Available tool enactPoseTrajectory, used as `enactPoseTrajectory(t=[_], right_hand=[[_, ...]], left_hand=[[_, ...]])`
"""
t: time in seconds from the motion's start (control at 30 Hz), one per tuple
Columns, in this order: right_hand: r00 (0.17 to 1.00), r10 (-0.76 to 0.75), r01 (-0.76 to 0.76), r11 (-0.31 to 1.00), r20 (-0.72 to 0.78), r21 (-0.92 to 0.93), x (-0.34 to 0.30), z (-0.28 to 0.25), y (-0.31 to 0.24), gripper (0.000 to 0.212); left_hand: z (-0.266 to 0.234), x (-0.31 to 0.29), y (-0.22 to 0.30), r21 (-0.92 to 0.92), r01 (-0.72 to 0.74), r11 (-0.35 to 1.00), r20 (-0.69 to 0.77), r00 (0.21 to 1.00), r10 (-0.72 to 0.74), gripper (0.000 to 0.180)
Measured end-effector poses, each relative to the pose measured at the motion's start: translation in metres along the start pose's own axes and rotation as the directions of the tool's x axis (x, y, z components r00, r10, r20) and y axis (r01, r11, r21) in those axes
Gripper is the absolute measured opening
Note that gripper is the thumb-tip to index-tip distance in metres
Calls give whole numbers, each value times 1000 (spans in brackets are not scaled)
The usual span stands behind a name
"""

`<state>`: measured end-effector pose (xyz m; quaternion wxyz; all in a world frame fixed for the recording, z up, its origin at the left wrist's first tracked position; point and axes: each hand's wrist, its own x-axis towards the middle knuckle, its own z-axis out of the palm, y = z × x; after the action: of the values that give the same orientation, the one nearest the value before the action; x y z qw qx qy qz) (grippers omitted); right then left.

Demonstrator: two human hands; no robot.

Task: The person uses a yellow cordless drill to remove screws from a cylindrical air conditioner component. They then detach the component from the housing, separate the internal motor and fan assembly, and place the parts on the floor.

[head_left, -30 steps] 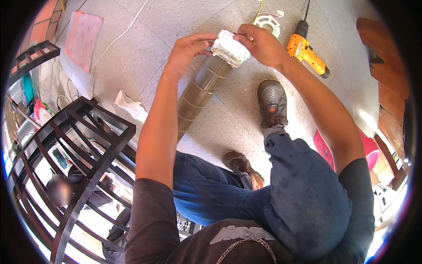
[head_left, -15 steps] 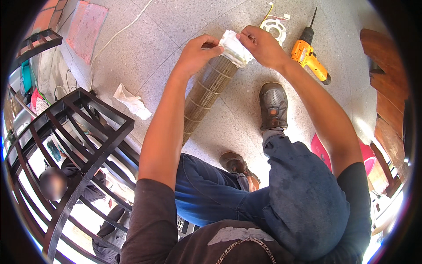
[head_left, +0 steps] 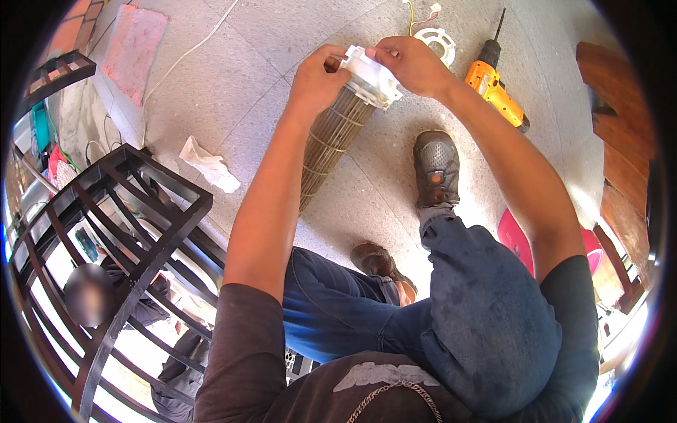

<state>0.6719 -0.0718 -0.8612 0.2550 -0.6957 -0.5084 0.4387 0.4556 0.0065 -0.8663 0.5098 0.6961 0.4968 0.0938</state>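
"Holding what, those two hands?"

"A white cap (head_left: 371, 76), which sits between them. The left hand (head_left: 317, 76) pinches its left edge with thumb and bent fingers; the right hand (head_left: 412, 67) has thumb and fingers drawn close on its upper right part."

"And the cylinder (head_left: 337, 130)?"

"Right below the cap, slanting down and to the left, toward the person — ribbed, brownish, with thin bands around it. The cap covers its upper end; I can't tell whether the two are fastened. The left forearm (head_left: 264, 197) hides the lower end."

"What's underneath?"

"A grey, speckled tile floor (head_left: 275, 42), brightly lit in places. Just beyond the right hand lies a white ring (head_left: 451, 49) with thin wires (head_left: 411, 17), and to the right of that a yellow drill (head_left: 497, 97), its bit pointing away from the person."

"On the left side?"

"A white cloth (head_left: 210, 166) on the floor, between the cylinder and a black metal rack (head_left: 141, 282). Farther off, a pinkish mat (head_left: 134, 53) and a pale cable (head_left: 190, 53). Another person (head_left: 180, 377) in dark clothes shows through the bars, well apart from the hands."

"On the right?"

"Brown boards (head_left: 620, 151) near the rim, and a pink object (head_left: 515, 236) — partly hidden by the right arm (head_left: 518, 155)."
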Motion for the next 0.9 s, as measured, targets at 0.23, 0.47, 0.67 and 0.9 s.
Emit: enactPoseTrajectory(t=[0.23,0.47,0.67,0.9], right_hand=[[997,4,-5,1000,73,11,-14,-14,-7,37],[997,-59,65,989,44,-134,2,0,-7,35],[993,-114,116,980,23,-161,-10,2,1,31],[989,-106,126,973,-108,196,-91,4,49,17]], left_hand=[[-4,3,13,103,53,993,11,998,-54,28],[0,4,6,137,50,989,3,999,-51,28],[5,-4,6,83,55,995,36,998,-58,29],[13,-48,23,-111,-191,975,257,942,214,39]])
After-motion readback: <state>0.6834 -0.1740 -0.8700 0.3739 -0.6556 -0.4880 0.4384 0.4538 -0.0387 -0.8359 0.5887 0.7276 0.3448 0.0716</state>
